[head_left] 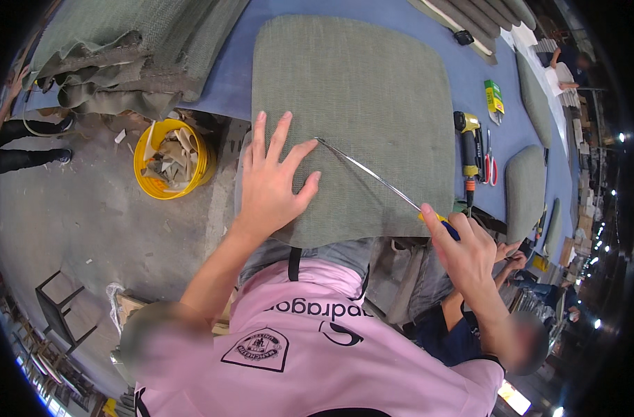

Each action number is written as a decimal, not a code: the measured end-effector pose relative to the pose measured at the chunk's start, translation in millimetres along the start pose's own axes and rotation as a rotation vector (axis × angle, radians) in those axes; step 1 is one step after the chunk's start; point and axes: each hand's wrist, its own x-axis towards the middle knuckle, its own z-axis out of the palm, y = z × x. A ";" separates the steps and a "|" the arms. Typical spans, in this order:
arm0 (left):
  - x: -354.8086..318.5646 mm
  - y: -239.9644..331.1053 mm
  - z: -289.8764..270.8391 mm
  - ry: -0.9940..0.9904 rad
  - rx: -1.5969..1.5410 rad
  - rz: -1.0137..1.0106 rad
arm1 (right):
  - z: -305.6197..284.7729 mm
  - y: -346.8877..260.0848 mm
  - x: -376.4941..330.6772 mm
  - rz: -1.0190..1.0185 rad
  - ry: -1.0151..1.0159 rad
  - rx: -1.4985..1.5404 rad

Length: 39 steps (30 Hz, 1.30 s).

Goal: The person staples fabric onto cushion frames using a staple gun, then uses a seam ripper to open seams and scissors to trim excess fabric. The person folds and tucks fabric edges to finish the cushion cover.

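Note:
A green-grey fabric-covered panel (372, 76) with rounded corners lies in front of me at the table's edge. My left hand (275, 181) rests on its left part with fingers spread. The index fingertip is close to the tip of a long, thin screwdriver (379, 179). My right hand (463, 247) grips the screwdriver's blue and yellow handle near the panel's lower right corner. The metal shaft slants up and left across the fabric, its tip at the cloth. Whether the tip pierces the weave is too small to tell.
Right of the panel lie a yellow and black air stapler (468, 149), red-handled scissors (491, 170) and a green and yellow box (494, 97). Fabric layers (150, 55) drape at the upper left. A yellow bucket (165, 191) of scraps stands on the floor. Other people work nearby.

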 end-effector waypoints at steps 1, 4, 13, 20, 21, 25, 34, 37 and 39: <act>0.0 -1.1 1.1 0.011 0.002 0.004 | -2.0 0.7 1.4 -0.019 -0.010 -0.009; 0.4 -3.6 3.6 0.031 0.002 0.015 | -6.2 0.5 3.8 -0.058 -0.032 -0.031; -2.4 1.2 4.8 0.006 -0.012 -0.013 | 119.7 -68.6 -57.3 0.778 -0.028 1.430; 24.9 -6.7 -14.6 -0.073 0.063 -0.013 | 57.5 -92.5 -32.7 0.594 0.080 0.759; 38.3 -9.2 -14.1 -0.073 0.038 -0.005 | 47.0 -95.4 -30.8 0.619 0.048 0.703; 74.2 -3.9 -5.1 -0.117 0.015 0.040 | 58.5 -88.0 -40.7 0.659 -0.050 0.986; 99.6 -12.8 -0.1 -0.275 -0.021 -0.048 | 161.9 -57.7 -57.0 0.624 -0.571 2.523; 104.5 -19.5 -11.2 -0.398 -0.079 0.048 | 153.2 -56.2 -57.7 0.580 -0.489 2.437; 99.2 -36.6 -34.6 -0.488 -0.171 0.107 | 139.0 -55.7 -55.6 0.490 -0.362 2.250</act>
